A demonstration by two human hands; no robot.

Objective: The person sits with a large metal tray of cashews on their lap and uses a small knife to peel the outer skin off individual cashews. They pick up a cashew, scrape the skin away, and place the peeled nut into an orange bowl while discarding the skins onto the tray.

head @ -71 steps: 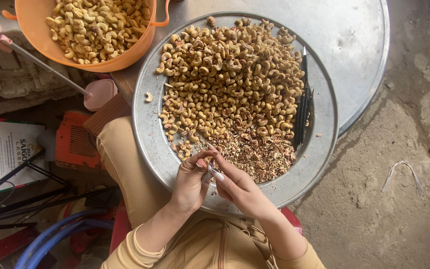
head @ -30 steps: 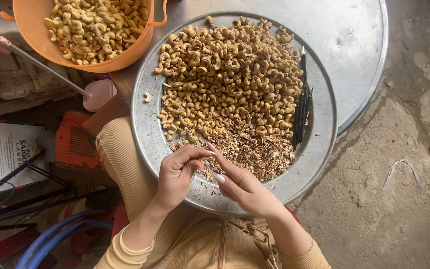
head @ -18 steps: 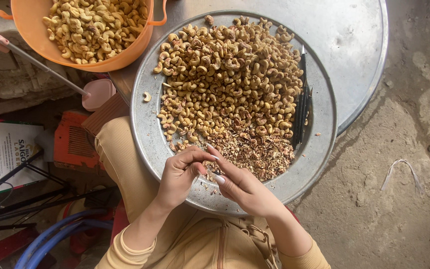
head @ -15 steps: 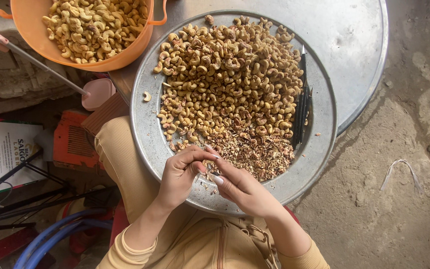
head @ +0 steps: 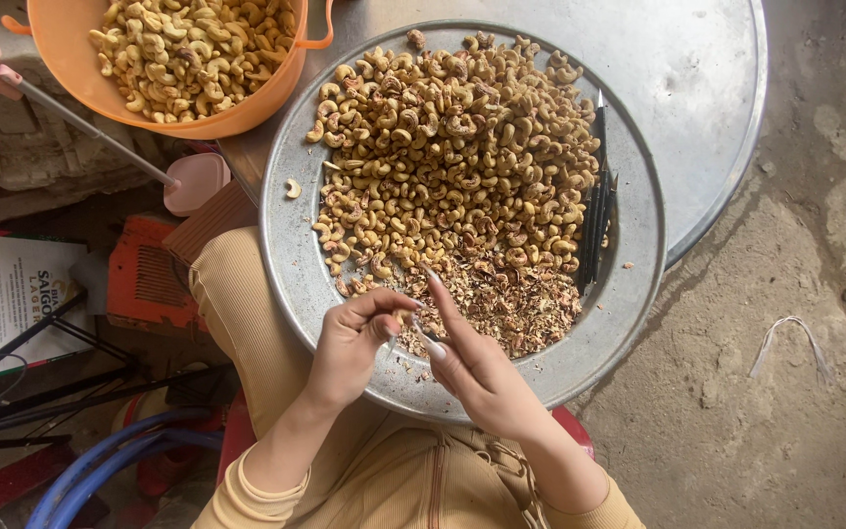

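Observation:
A round metal tray [head: 291, 245] rests on my lap, heaped with unpeeled cashew nuts [head: 452, 147] and a patch of brown skin flakes [head: 511, 309] near me. My left hand [head: 350, 343] pinches one cashew nut [head: 399, 318] over the tray's near rim. My right hand [head: 472, 362] works against that nut with a small thin tool [head: 423, 336], its index finger stretched out over the flakes. Both hands touch at the nut.
An orange tub [head: 198, 59] of pale peeled cashews stands at the top left. Several dark thin knives [head: 594, 211] lie along the tray's right side. A larger round metal lid [head: 707, 98] lies under the tray. Bare concrete floor [head: 785, 343] is on the right, clutter on the left.
My hands stayed at the tray's near edge. The left hand's fingers shifted around the nut, and the right index finger has stretched out farther over the flakes.

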